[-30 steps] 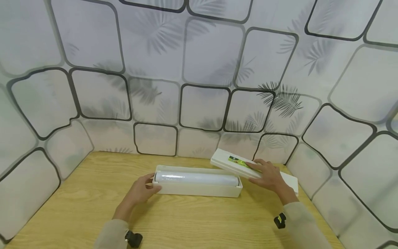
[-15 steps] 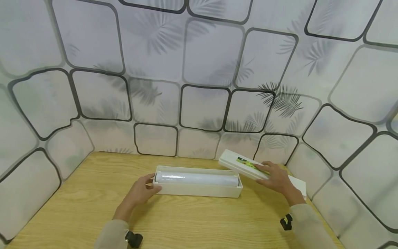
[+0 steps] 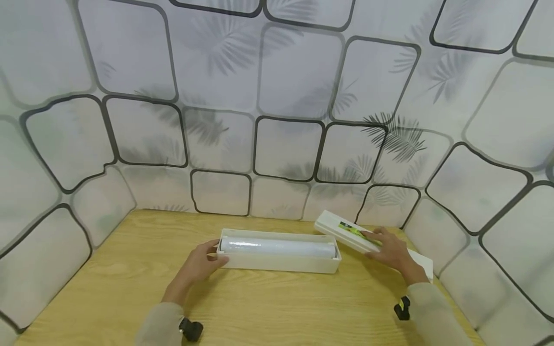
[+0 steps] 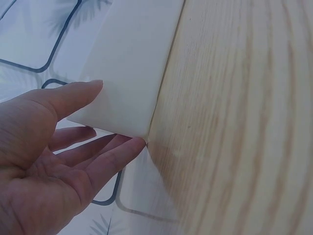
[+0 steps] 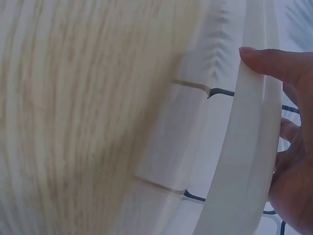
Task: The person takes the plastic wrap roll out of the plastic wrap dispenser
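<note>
A long white cling film dispenser box sits on the table with its top off, and a shiny roll of cling film lies inside it. My left hand holds the box at its left end. In the left wrist view the thumb is on the long side wall and the fingertips are at the end wall. Right of the box, my right hand grips the white lid, which bears a green and yellow label. The lid lies slanted, its far left end behind the box's right end.
The wooden table reaches back to a patterned cloth wall that also encloses both sides. The lid's near end is close to the table's right edge. A black wrist camera is strapped on each sleeve.
My right hand has carried the lid to the right and lower, away from the box's right end. The left hand stays on the box, and the head view has shifted slightly.
</note>
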{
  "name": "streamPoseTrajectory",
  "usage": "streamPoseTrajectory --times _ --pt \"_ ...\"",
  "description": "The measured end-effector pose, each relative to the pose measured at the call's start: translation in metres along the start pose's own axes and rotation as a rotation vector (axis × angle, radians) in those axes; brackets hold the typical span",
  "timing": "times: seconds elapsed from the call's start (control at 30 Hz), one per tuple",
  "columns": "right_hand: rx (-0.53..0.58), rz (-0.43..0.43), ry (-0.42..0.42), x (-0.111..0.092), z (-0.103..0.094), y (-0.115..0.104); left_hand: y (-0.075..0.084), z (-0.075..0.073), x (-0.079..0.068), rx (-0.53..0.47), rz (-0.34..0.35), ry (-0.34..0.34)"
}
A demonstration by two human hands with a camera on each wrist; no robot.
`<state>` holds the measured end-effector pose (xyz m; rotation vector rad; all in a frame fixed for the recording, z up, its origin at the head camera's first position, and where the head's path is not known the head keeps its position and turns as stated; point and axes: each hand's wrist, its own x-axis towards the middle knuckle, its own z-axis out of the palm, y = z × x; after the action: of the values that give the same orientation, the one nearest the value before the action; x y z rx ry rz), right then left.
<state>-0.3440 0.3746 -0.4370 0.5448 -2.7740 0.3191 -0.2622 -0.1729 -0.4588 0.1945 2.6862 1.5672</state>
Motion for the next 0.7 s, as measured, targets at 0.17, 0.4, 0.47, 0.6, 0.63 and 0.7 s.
streamPoseTrajectory --times 0.17,0.4,0.47,0.6,0.63,0.7 --pt "0.014 0.012 -0.059 -0.001 0.007 0.006 0.001 0.001 0.001 0.006 -0.001 0.007" --pt "0.052 0.055 -0.1 -0.003 0.013 0.005 -0.001 0.002 0.0 0.005 -0.012 0.013" --pt "0.054 0.067 -0.1 -0.003 0.013 0.005 0.0 0.002 -0.001 0.003 -0.009 0.018" --pt "0.05 0.063 -0.099 -0.005 0.011 0.008 0.004 0.002 -0.002 0.003 -0.001 0.021" --pt "0.049 0.063 -0.098 -0.006 0.01 0.008 0.005 0.002 -0.003 0.0 0.0 0.022" --pt "0.05 0.064 -0.101 -0.007 0.008 0.008 0.006 0.002 -0.003 -0.005 0.002 0.023"
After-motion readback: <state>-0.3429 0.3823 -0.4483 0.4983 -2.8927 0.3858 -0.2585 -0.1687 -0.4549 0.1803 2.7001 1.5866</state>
